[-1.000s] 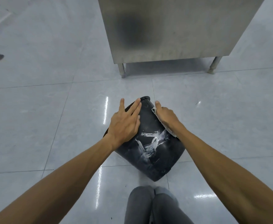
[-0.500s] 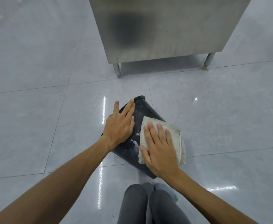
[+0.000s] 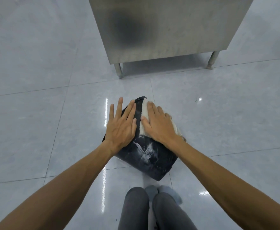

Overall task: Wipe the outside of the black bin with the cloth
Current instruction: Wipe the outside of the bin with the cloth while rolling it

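The left hand (image 3: 121,126) is lying flat and spread on the upper left face of the black bin (image 3: 146,155), fingers pointing toward twelve o'clock, as it was a second ago; it is pinning the bin, not gripping it. Just to its right, the right hand (image 3: 159,125) is pressing the white cloth (image 3: 144,117) flat under an open palm. Half a second ago that hand and cloth were lower on the bin's face; now they are sitting up near the far rim at twelve o'clock, uncovering the lower panel again. That suggests a stroke running up the side, with wiping well under way but not finished.

The bin is lying tipped on its side on the pale tiled floor (image 3: 36,130), its base corner pointing at six o'clock toward the person's knees (image 3: 152,209), well short of the steel cabinet (image 3: 169,30) at twelve o'clock. Whitish smears (image 3: 145,151) are showing on the bared lower panel, probably wet streaks or residue, so that area likely needs another pass.
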